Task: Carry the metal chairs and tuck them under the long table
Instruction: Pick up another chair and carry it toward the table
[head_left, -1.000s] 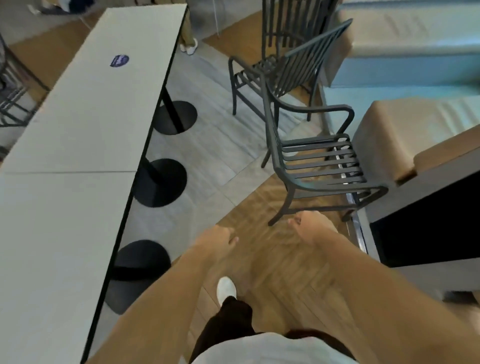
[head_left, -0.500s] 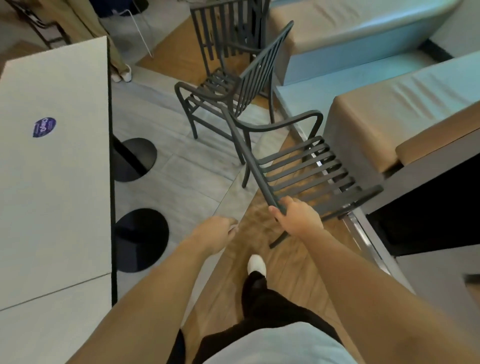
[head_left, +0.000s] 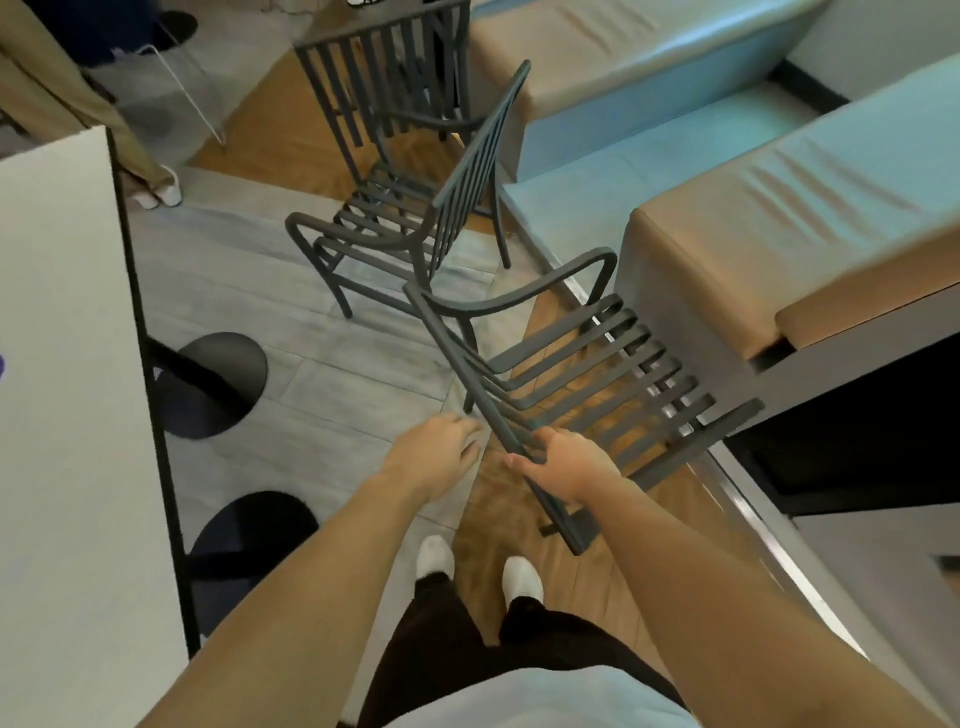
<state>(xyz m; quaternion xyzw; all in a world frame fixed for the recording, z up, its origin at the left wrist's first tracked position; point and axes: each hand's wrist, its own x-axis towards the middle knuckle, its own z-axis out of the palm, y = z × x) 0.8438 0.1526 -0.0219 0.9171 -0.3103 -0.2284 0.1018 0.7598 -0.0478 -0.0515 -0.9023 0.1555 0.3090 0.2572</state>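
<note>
A dark grey slatted metal chair (head_left: 587, 364) stands right in front of me, its seat facing right toward the benches. My right hand (head_left: 563, 465) grips the top rail of its backrest. My left hand (head_left: 436, 454) hovers just left of that rail with fingers apart, holding nothing. A second metal chair (head_left: 410, 223) stands behind it, and a third metal chair (head_left: 384, 78) is farther back. The long white table (head_left: 67, 415) runs down the left side, with black round pedestal bases (head_left: 213, 384) under it.
Cushioned benches (head_left: 779, 208) line the right side, close to the near chair's seat. A dark cabinet opening (head_left: 857, 426) sits low on the right. Another person's legs and white shoes (head_left: 156, 189) stand by the table's far end. My own white shoes (head_left: 478, 571) are on the wooden floor.
I have stepped closer to the near chair. My right hand has closed on its backrest rail, and my left hand has come up beside the rail.
</note>
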